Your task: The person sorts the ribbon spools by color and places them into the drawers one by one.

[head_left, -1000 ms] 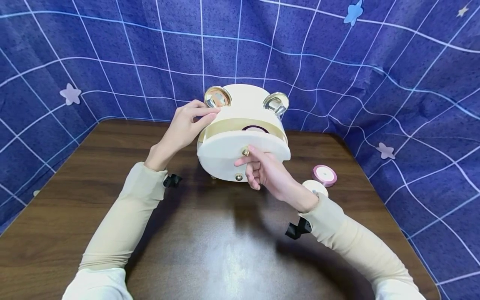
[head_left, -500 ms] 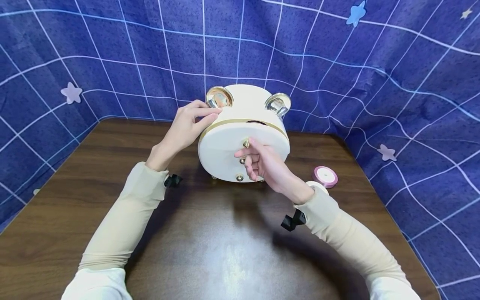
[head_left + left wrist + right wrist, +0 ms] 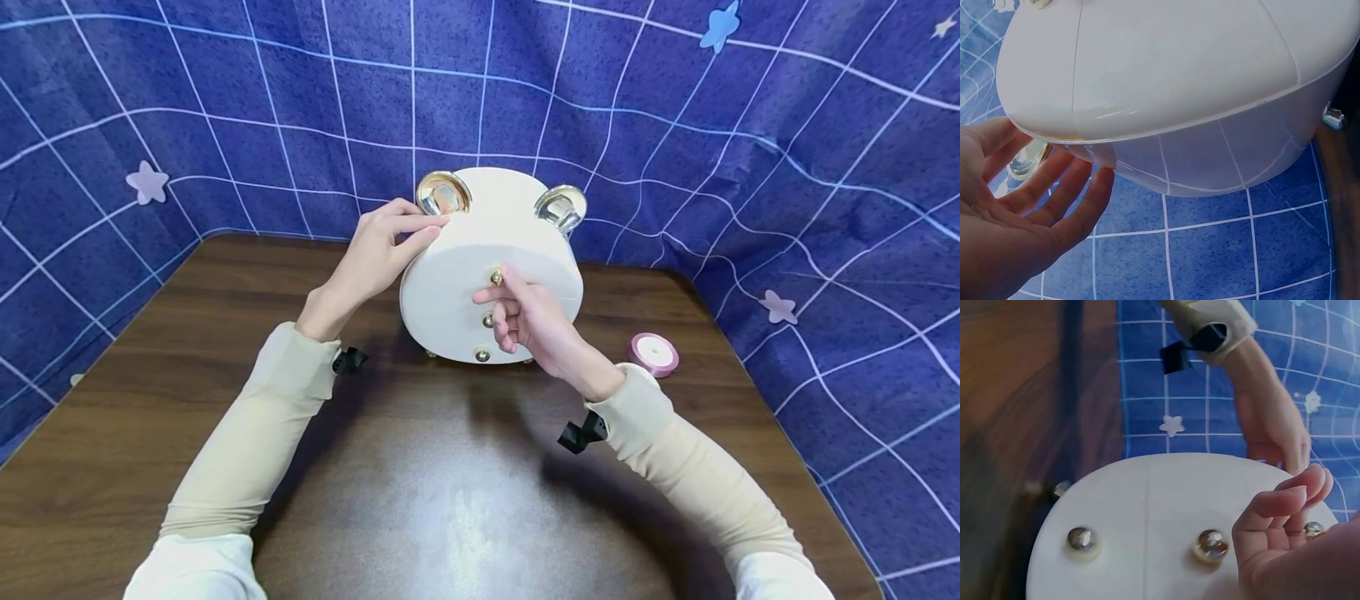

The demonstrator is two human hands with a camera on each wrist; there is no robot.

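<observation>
A white, rounded drawer box [image 3: 442, 292] with two shiny gold-rimmed ears stands on the table. Three round gold knobs run down its front, and its top drawer [image 3: 547, 275] is flush with the body. My left hand [image 3: 378, 250] touches the box's upper left side beside one ear [image 3: 442, 196], fingers fairly straight. In the left wrist view its fingertips [image 3: 1107, 178] meet the glossy side wall. My right hand [image 3: 536, 317] holds the top knob [image 3: 497, 277] between thumb and index finger, the other fingers curled. The right wrist view shows the lower knobs, one a large gold ball [image 3: 1211, 545].
A pink-edged ribbon spool [image 3: 654, 355] lies on the table to the right. Another pale round thing [image 3: 637, 372] is mostly hidden behind my right wrist. A blue grid-patterned cloth [image 3: 300, 100] hangs behind the brown wooden table [image 3: 420, 500].
The top drawer has slid in from partly out to flush, hiding the dark-rimmed spool inside. My right hand moved inward with its knob; my left hand stayed at the box.
</observation>
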